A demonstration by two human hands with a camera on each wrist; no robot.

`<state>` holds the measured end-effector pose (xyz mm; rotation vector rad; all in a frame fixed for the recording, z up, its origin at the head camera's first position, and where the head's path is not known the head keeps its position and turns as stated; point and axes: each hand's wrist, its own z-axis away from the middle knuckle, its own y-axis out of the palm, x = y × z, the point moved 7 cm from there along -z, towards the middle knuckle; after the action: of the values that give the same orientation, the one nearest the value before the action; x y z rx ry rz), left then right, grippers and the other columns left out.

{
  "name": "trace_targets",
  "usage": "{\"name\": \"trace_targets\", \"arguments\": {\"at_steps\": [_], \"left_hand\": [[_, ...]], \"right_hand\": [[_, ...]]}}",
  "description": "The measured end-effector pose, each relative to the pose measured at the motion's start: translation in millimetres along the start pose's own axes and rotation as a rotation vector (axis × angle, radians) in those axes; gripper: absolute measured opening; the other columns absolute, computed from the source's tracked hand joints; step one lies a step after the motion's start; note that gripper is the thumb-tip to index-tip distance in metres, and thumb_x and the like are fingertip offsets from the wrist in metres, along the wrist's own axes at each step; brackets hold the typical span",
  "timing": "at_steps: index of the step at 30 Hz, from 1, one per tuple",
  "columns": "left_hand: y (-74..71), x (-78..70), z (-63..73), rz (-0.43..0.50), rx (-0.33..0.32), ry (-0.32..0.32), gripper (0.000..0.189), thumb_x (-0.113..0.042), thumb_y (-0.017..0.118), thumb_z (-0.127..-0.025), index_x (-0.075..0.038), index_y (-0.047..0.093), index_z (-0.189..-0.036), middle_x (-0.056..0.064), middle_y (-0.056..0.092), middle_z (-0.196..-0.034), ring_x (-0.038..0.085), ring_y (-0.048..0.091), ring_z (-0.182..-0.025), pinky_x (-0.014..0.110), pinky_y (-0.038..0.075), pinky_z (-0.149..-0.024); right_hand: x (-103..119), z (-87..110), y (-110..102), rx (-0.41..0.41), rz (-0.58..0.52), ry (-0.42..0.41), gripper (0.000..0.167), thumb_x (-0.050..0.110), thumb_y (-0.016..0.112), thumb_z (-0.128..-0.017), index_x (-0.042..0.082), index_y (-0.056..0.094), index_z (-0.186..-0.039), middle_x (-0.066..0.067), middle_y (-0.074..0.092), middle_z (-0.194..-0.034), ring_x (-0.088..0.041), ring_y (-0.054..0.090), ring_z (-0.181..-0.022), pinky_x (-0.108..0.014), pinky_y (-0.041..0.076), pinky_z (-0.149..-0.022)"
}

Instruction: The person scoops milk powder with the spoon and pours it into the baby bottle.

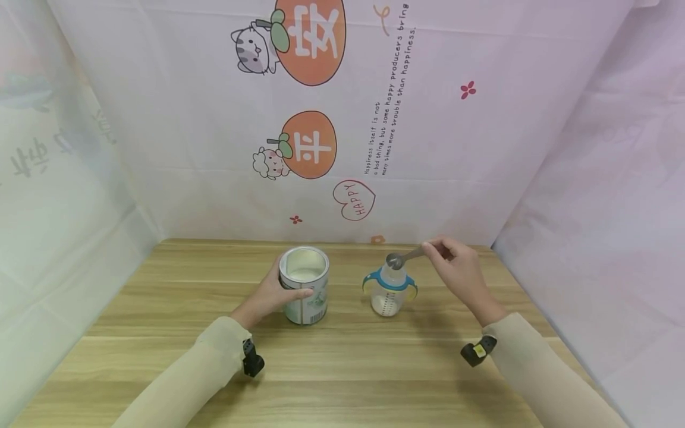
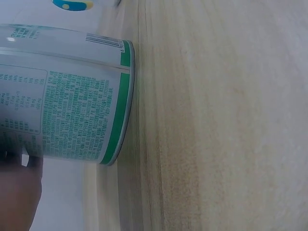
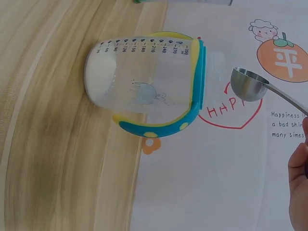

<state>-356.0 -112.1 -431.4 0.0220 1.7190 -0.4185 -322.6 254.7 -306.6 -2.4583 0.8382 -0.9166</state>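
Upright on the table, a milk powder can [image 1: 314, 304] has no lid on, and pale powder shows inside. My left hand [image 1: 272, 294] grips it round the side, thumb across the front. To the right stands a baby bottle [image 3: 139, 72] with blue and yellow handles, its mouth uncovered and white powder at the bottom. My right hand [image 1: 459, 270] pinches the handle of a metal measuring spoon [image 3: 248, 86]. The spoon's bowl is over the bottle's mouth, tipped to one side. No powder shows in the bowl.
The wood-grain table [image 1: 342, 362] ends at the back against a white printed cloth [image 1: 417, 202]. More cloth hangs at the left and right sides. Bottle and can stand a short gap apart near the back edge.
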Motion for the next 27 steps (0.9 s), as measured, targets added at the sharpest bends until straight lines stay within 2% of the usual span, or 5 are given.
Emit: {"name": "trace_targets", "arguments": {"at_steps": [6, 11, 17, 27], "left_hand": [[0.6, -3.0, 1.7, 0.009, 0.009, 0.002, 0.103, -0.030, 0.088, -0.079, -0.031, 0.020, -0.156, 0.009, 0.043, -0.147, 0.033, 0.039, -0.138, 0.062, 0.028, -0.111], [0.9, -4.8, 2.2, 0.015, 0.016, 0.021, 0.102, -0.029, 0.088, -0.079, -0.031, 0.021, -0.156, 0.007, 0.044, -0.146, 0.031, 0.041, -0.136, 0.062, 0.029, -0.111], [0.1, -3.4, 3.5, 0.000, 0.010, -0.008, 0.104, -0.033, 0.088, -0.078, -0.032, 0.019, -0.156, 0.008, 0.042, -0.148, 0.033, 0.039, -0.138, 0.063, 0.028, -0.111], [1.2, -3.6, 1.3, 0.044, 0.030, 0.029, 0.101, -0.027, 0.088, -0.080, -0.030, 0.021, -0.155, 0.009, 0.044, -0.146, 0.036, 0.038, -0.139, 0.061, 0.026, -0.112]], "right_hand": [[-7.5, -2.1, 0.1, 0.008, -0.042, 0.082, 0.014, 0.019, 0.068, -0.098, 0.007, 0.073, -0.094, -0.002, 0.066, -0.079, -0.013, 0.055, -0.068, -0.016, 0.045, -0.061], [-15.2, -2.9, 2.7, 0.048, -0.099, 0.224, 0.028, 0.034, 0.064, -0.100, 0.008, 0.072, -0.095, -0.003, 0.066, -0.084, -0.017, 0.055, -0.071, -0.020, 0.045, -0.058], [-20.6, -3.8, 7.8, 0.088, -0.188, 0.371, 0.041, 0.042, 0.062, -0.100, 0.002, 0.070, -0.101, -0.007, 0.063, -0.082, -0.021, 0.057, -0.076, -0.023, 0.047, -0.060], [-15.0, -10.8, 23.0, 0.108, -0.352, 0.439, 0.043, 0.042, 0.063, -0.099, -0.001, 0.067, -0.104, -0.013, 0.055, -0.079, -0.019, 0.050, -0.074, -0.026, 0.045, -0.065]]}}
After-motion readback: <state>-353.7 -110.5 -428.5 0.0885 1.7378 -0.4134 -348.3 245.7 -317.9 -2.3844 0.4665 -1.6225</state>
